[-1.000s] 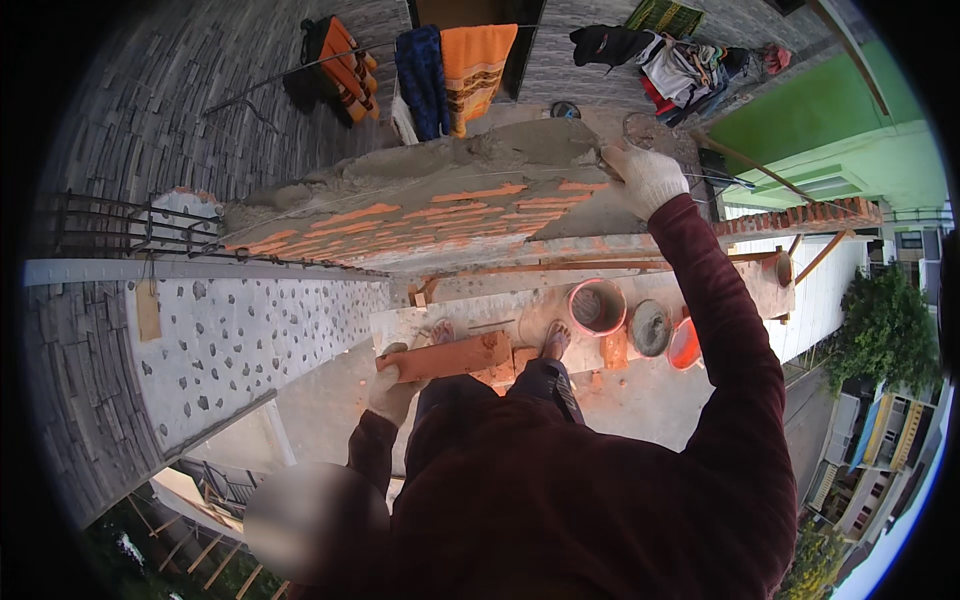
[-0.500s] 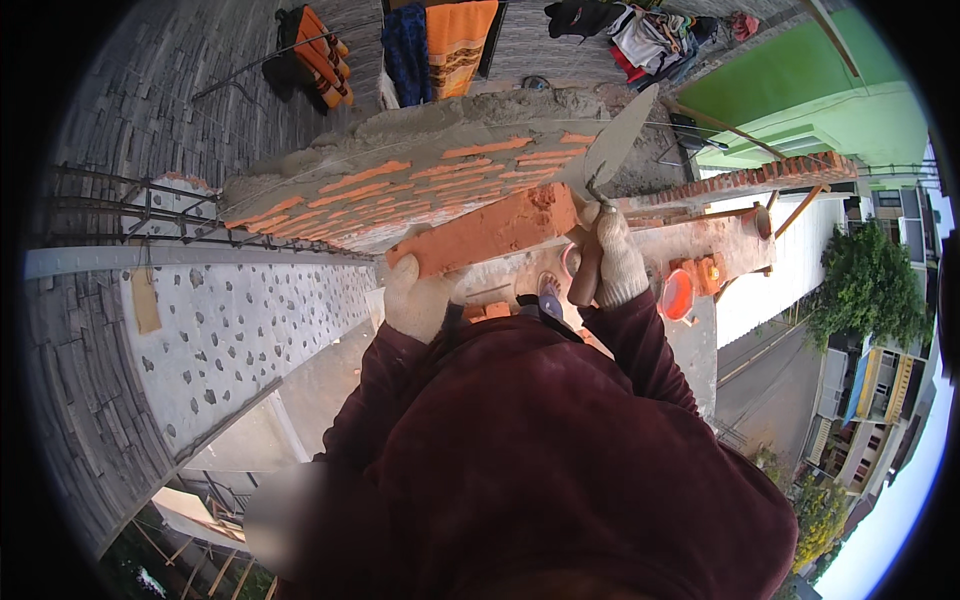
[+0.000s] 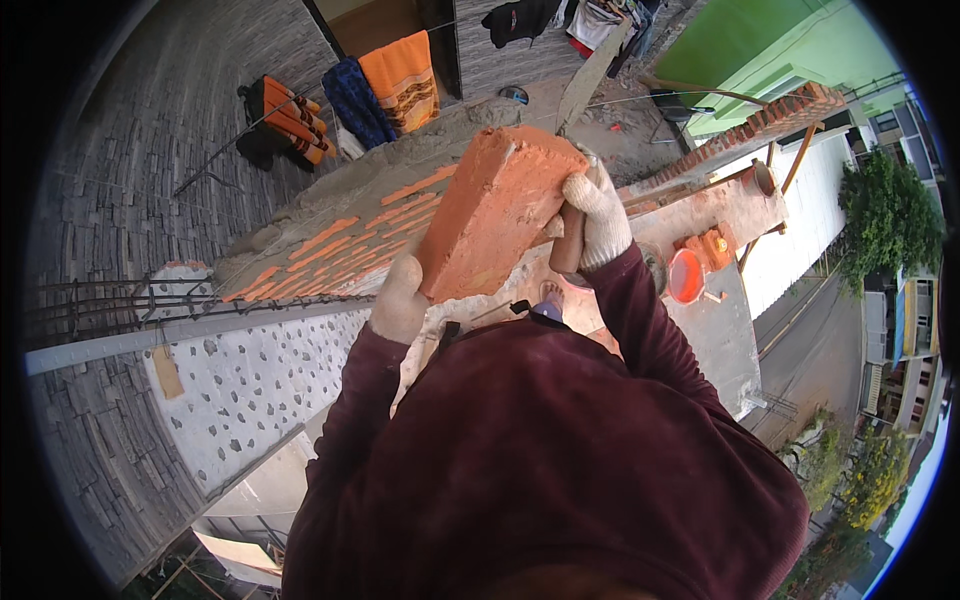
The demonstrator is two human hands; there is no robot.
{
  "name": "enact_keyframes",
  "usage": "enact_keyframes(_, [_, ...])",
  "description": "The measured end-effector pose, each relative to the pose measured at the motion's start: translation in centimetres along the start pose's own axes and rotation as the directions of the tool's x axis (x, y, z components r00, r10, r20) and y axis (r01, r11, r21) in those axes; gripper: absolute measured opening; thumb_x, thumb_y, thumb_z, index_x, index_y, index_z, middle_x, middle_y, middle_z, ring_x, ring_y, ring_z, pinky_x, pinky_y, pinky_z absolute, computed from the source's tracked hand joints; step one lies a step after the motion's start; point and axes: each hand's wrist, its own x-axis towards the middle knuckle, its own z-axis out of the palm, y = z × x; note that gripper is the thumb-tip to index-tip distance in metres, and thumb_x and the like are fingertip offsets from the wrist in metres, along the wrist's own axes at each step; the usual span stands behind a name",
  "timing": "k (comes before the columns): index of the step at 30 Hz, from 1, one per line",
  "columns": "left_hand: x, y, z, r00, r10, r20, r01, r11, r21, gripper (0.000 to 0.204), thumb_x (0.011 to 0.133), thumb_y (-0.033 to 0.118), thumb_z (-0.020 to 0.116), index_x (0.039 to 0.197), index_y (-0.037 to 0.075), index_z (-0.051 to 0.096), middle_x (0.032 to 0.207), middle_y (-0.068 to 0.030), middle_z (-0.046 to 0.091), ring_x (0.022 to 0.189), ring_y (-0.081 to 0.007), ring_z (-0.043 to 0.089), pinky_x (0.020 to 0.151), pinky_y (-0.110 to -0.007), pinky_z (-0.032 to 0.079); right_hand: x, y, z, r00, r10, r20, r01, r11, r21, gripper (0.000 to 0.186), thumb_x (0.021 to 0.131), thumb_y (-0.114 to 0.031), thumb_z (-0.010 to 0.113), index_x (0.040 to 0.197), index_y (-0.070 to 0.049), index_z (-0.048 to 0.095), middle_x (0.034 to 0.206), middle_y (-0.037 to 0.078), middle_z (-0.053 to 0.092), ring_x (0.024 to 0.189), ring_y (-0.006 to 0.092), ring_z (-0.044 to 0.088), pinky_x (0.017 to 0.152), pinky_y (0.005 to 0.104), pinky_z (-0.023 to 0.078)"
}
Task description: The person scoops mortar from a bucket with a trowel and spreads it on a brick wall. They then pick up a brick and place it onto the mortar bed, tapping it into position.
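Two gloved hands hold one red brick (image 3: pixel 492 215), now lifted higher and tilted up toward 1 o'clock; half a second ago it lay flatter, nearly level in front of the chest. Brick: rough orange-red clay, rectangular block, pale mortar smear at its top end. Left hand (image 3: pixel 400 300) in a dusty knit glove, cupped closed under the brick's lower end at 7 o'clock. Right hand (image 3: pixel 598 212) in a white knit glove, wrapped on a trowel handle (image 3: pixel 570 245) and pressing the brick's upper end at 3 o'clock. Both maroon sleeves bent at the elbow. Brick wall top (image 3: pixel 330 240) with grey mortar runs behind, at 10 o'clock of the brick. Orange bucket (image 3: pixel 686 276) sits at 3 o'clock.
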Motion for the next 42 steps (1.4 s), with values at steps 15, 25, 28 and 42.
enact_keyframes(15, [4.5, -4.5, 7.7, 0.958, 0.247, -0.142, -0.043, 0.619, 0.785, 0.129, 0.062, 0.038, 0.093, 0.157, -0.004, 0.015, 0.147, -0.0304, 0.037, 0.134, -0.0443, 0.046, 0.107, -0.051, 0.045, -6.8, 2.6, 0.0, 0.852, 0.163, -0.498, -0.243, 0.965, -0.101, 0.044, 0.089, -0.021, 0.08, 0.118, 0.0, 0.055, 0.097, 0.008, 0.062, 0.083, 0.0154, 0.065, 0.06, 0.0276, 0.058])
enact_keyframes(25, [16.8, 6.6, -2.0, 0.953, 0.061, 0.296, -0.3, 0.31, 0.902, 0.132, 0.057, 0.04, 0.094, 0.161, 0.0, 0.024, 0.143, -0.0243, 0.049, 0.132, -0.0384, 0.048, 0.113, -0.044, 0.04, -9.7, -3.6, -11.9, 0.797, -0.182, -0.576, -0.129, 0.881, -0.455, 0.041, 0.095, -0.023, 0.073, 0.122, 0.004, 0.058, 0.105, 0.017, 0.074, 0.088, 0.0187, 0.072, 0.064, 0.0266, 0.056])
enact_keyframes(28, [24.1, 6.7, -3.8, 0.94, -0.064, 0.335, -0.33, 0.088, 0.94, 0.128, 0.058, 0.046, 0.088, 0.162, 0.005, 0.025, 0.137, -0.0249, 0.051, 0.128, -0.0415, 0.049, 0.111, -0.046, 0.041, -12.7, -3.0, -16.9, 0.657, -0.167, -0.735, -0.256, 0.868, -0.426, 0.04, 0.095, -0.023, 0.072, 0.123, 0.002, 0.058, 0.102, 0.012, 0.073, 0.084, 0.018, 0.071, 0.06, 0.0292, 0.056])
enact_keyframes(42, [34.5, -2.7, -3.8, 0.908, -0.292, 0.3, -0.307, 0.025, 0.951, 0.133, 0.055, 0.044, 0.093, 0.162, 0.008, 0.024, 0.153, -0.0326, 0.04, 0.144, -0.0453, 0.038, 0.119, -0.046, 0.035, -33.8, 8.0, -23.9, 0.133, 0.189, -0.973, -0.42, 0.9, 0.117, 0.03, 0.093, -0.023, 0.075, 0.108, -0.005, 0.058, 0.089, 0.006, 0.064, 0.066, 0.0158, 0.066, 0.047, 0.0296, 0.05])
